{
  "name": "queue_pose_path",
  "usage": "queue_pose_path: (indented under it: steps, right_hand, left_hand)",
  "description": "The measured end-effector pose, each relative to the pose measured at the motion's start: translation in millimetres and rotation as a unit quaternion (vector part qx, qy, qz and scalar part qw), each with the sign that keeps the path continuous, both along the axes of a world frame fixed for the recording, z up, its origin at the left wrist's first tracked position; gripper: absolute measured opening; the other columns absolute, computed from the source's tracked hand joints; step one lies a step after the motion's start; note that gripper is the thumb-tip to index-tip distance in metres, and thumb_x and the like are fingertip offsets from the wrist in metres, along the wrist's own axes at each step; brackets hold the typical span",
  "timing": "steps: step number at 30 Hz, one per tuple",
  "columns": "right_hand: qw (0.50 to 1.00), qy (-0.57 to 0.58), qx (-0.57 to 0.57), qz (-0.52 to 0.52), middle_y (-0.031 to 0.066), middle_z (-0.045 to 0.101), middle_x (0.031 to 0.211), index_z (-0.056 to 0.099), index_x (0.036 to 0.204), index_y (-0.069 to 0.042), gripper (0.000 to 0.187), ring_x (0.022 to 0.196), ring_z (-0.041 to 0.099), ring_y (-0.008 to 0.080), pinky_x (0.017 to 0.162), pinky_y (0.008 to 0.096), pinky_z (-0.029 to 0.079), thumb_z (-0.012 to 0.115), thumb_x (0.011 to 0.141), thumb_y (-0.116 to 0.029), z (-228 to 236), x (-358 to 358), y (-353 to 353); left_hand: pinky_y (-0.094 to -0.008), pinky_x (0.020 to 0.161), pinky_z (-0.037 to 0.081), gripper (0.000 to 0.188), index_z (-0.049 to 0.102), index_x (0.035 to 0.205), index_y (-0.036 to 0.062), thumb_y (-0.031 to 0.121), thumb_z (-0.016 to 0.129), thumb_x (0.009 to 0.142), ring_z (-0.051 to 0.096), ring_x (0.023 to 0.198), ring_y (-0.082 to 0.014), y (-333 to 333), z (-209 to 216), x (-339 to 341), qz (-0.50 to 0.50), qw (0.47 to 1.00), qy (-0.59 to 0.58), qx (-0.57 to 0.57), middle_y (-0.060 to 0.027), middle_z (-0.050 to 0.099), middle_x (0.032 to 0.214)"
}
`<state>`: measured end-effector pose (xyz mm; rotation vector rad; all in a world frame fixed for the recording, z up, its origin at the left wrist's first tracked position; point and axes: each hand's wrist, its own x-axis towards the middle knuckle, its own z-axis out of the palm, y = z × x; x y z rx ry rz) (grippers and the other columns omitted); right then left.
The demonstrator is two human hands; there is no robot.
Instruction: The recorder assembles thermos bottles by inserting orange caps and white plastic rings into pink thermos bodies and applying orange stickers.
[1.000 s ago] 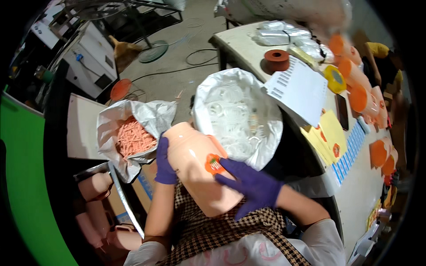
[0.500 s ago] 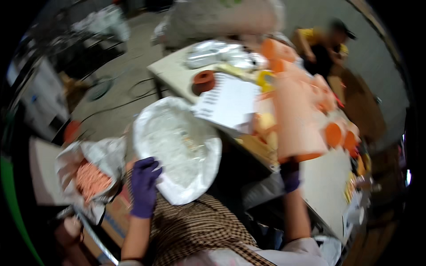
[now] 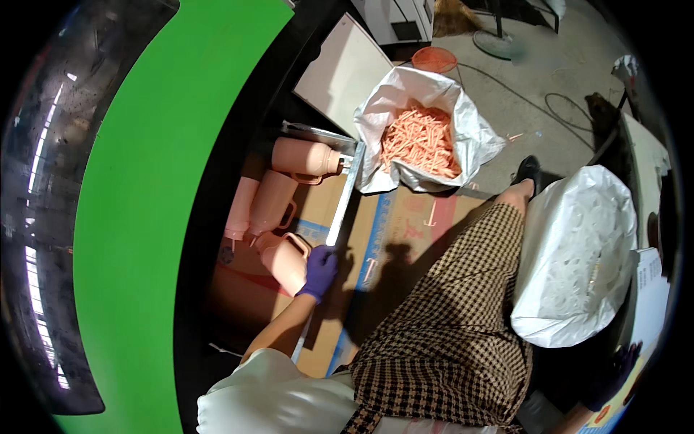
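My left hand (image 3: pixel 320 271), in a purple glove, has its fingers curled against the handle side of a pale pink jug (image 3: pixel 283 262). That jug lies tilted beside a metal rail (image 3: pixel 345 195). Farther back in the same bay lie more pink jugs, one with its handle toward the rail (image 3: pixel 300 157) and another next to it (image 3: pixel 273 201). At the lower right my right hand (image 3: pixel 613 372), gloved and in shadow, has its fingers apart near the table edge and a white sheet (image 3: pixel 649 300). Nothing shows in it.
A white sack (image 3: pixel 369 137) of pink plastic scraps (image 3: pixel 423 141) stands beyond the rail. A white bag (image 3: pixel 575 253) lined with clear plastic is right of my legs. Flattened cardboard (image 3: pixel 412 210) lies underneath. A green machine panel (image 3: pixel 137 217) curves along the left.
My view has swung left toward the bay of jugs. My left hand has left the white bag's rim for a pink jug. The large peach container is out of my right hand.
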<state>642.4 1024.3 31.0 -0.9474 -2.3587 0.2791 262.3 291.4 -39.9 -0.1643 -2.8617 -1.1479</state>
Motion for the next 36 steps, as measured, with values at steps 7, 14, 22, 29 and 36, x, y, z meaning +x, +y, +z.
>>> queue_pose_path:
  steps: [7,14,22,29,36]
  right_hand:
    - [0.916,0.234,-0.319,0.063,0.014,0.06,0.129,0.058,0.128,0.005,0.031,0.118,0.056,0.0217,0.103,0.0329,0.044,0.049,0.099,-0.002,19.4,-80.6,-87.5]
    - [0.89,0.249,-0.343,0.171,0.0078,0.057,0.103,0.062,0.106,0.002,0.022,0.087,0.052,0.0152,0.08,0.0275,0.043,0.049,0.088,0.002,92.2,-124.2,-146.6]
    - [0.732,0.158,-0.592,0.297,0.0113,0.059,0.127,0.048,0.142,0.001,0.061,0.114,0.057,0.0188,0.101,0.031,0.044,0.068,0.087,-0.016,56.0,-187.4,-180.2]
    - [0.481,0.375,-0.732,0.303,0.0161,0.035,0.155,0.007,0.161,-0.011,0.111,0.137,0.045,0.0282,0.111,0.0427,0.042,0.079,0.083,-0.042,68.8,-248.0,-205.9]
    - [0.841,0.275,-0.416,0.208,0.0061,0.062,0.091,0.033,0.15,0.002,0.062,0.086,0.062,0.0178,0.082,0.0315,0.05,0.055,0.099,-0.026,77.9,-195.4,-184.7]
  left_hand:
    - [-0.0496,0.116,0.031,0.145,-0.014,0.156,0.0015,0.039,0.088,0.06,0.025,0.14,-0.0566,-120.3,-32.9,87.6,0.214,0.932,-0.076,-0.283,-0.0438,0.009,0.152]
    - [-0.042,0.091,0.055,0.072,0.013,0.159,0.0168,0.006,0.044,0.094,0.05,0.124,-0.0307,-30.4,-28.5,69.3,0.339,0.868,-0.005,0.362,-0.0158,0.041,0.146]
    - [-0.0457,0.1,0.051,0.049,0.041,0.14,-0.0007,0.01,0.053,0.094,0.06,0.116,-0.0339,68.3,63.2,108.8,0.213,0.765,-0.143,0.591,-0.0186,0.055,0.132]
    - [-0.0411,0.104,0.048,0.047,0.045,0.141,0.0014,0.009,0.054,0.096,0.058,0.121,-0.0294,194.4,80.5,75.6,-0.029,0.727,-0.436,0.53,-0.0148,0.055,0.136]
    - [-0.0365,0.107,0.045,0.045,0.049,0.142,0.0036,0.008,0.055,0.098,0.056,0.126,-0.0249,250.5,112.0,-4.4,-0.202,0.804,-0.45,0.333,-0.011,0.056,0.14]
